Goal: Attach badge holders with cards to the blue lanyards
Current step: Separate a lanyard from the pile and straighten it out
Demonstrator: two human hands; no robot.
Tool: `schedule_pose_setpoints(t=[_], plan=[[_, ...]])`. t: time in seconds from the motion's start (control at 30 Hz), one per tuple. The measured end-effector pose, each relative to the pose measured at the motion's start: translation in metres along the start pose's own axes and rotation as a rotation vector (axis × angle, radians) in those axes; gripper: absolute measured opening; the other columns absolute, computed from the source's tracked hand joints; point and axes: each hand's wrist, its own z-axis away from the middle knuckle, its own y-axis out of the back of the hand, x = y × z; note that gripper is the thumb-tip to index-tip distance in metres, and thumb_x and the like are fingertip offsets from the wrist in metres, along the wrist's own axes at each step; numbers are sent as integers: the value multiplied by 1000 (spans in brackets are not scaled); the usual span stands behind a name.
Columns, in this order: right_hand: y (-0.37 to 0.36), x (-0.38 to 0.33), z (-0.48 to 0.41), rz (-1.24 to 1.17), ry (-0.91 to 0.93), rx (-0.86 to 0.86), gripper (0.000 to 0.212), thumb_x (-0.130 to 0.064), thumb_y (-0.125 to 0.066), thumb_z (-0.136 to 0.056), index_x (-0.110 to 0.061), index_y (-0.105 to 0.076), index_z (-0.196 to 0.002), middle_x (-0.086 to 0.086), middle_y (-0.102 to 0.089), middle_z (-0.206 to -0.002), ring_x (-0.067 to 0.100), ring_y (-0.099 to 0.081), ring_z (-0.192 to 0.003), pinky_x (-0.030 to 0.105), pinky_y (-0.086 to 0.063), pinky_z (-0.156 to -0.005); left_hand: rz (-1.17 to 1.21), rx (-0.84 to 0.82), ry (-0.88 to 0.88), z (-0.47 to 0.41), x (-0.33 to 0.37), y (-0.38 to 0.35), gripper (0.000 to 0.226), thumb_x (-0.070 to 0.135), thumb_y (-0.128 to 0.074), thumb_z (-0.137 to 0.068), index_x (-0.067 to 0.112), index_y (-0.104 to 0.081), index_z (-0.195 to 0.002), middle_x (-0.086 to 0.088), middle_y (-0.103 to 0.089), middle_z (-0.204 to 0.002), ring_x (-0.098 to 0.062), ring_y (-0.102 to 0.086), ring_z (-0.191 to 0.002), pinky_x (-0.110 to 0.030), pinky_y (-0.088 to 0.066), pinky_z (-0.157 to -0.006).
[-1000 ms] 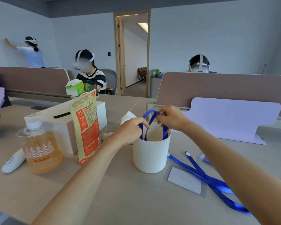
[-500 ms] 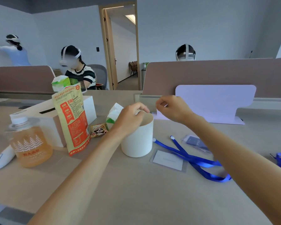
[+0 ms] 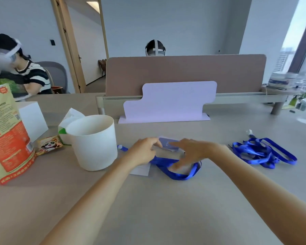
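Observation:
A clear badge holder with a bluish card point(image 3: 168, 145) lies on the table just right of the white cup point(image 3: 94, 144). My left hand point(image 3: 143, 151) has curled fingers pinching the holder's left edge. My right hand point(image 3: 193, 151) reaches in from the right, with its straight fingers resting on the holder's right side. Under both hands lies a blue lanyard point(image 3: 179, 174) in a loop. A second holder with a white card point(image 3: 142, 170) peeks out below my left wrist. A pile of several blue lanyards point(image 3: 262, 152) sits to the right.
A red and beige snack bag point(image 3: 6, 138), a white box point(image 3: 33, 119), a tissue pack point(image 3: 67, 121) and a small panda packet point(image 3: 49, 145) stand left. A lilac stand point(image 3: 170, 101) and a brown divider point(image 3: 184, 73) close the back. People sit beyond.
Both hands left the rim of the white cup, where they had lowered a blue lanyard, and came down on the badge holder to its right. My view has swung right.

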Motion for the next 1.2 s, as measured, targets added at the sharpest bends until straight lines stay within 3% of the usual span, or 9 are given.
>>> schedule_pose_setpoints(t=[0.1,0.27,0.43,0.67,0.8,0.87,1.0,1.13,1.2], plan=[[-20,28,-3,32,23,-96,106,-74,-63,-68,-44,-5,-152,-10,-6,-162,20,-8,-149,44,-19,-118,-93,-38,33,-16,-10,-22,41,5,-36,-96,25,-55,-127,-9,-55,-131,-22,-58,-90,-33,-46,-75],[-38,54,-39,-158,125,179,59,-47,-50,-94,-33,-32,-148,-3,-25,-156,20,-19,-146,32,-17,-117,-95,14,54,-49,-29,-41,39,10,-34,-98,26,-56,-126,-5,-54,-131,-22,-49,-117,-41,-44,-96],[-53,64,-96,-77,119,356,51,-48,-28,-100,-37,-28,-150,-9,-23,-159,14,-14,-148,37,-16,-120,-70,84,97,-77,-44,-40,39,9,-33,-97,24,-56,-124,-4,-56,-125,-24,-50,-111,-40,-47,-90],[-38,57,-127,-149,150,449,50,-45,-34,-100,-30,-37,-147,-5,-33,-156,19,-23,-146,35,-19,-117,8,223,41,-79,-54,-39,41,-1,-34,-94,19,-55,-124,1,-51,-131,-17,-41,-124,-27,-37,-97],[-40,50,-106,-157,169,615,65,-59,-38,-94,-23,-39,-147,0,-37,-155,20,-25,-146,40,-21,-119,74,292,26,-63,-49,-42,43,-5,-34,-90,17,-60,-116,1,-56,-123,-17,-45,-119,-20,-33,-92],[-44,49,-90,-182,170,712,59,-51,-42,-93,-17,-49,-141,4,-45,-149,23,-33,-143,44,-29,-115,110,312,18,-58,-36,-44,42,-3,-35,-90,17,-61,-115,2,-57,-122,-16,-46,-118,-23,-37,-93],[-50,61,-52,-172,117,875,36,-23,-57,-90,-12,-63,-124,9,-58,-135,30,-48,-132,42,-42,-102,173,281,-37,-55,5,-59,41,-2,-36,-89,15,-61,-117,2,-59,-126,-20,-52,-114,-26,-39,-86],[-46,90,-1,-122,-2,1065,38,-23,-58,-87,-11,-63,-123,7,-65,-124,30,-53,-125,41,-38,-100,309,186,-56,-56,50,-92,39,4,-36,-94,19,-60,-120,7,-59,-129,-17,-57,-92,-19,-37,-69],[-48,114,23,-120,-120,1103,36,-24,-57,-88,-13,-64,-121,5,-65,-123,29,-52,-124,41,-35,-102,351,112,-86,-59,69,-115,37,5,-34,-96,19,-58,-121,7,-58,-130,-10,-55,-104,-15,-37,-79]])
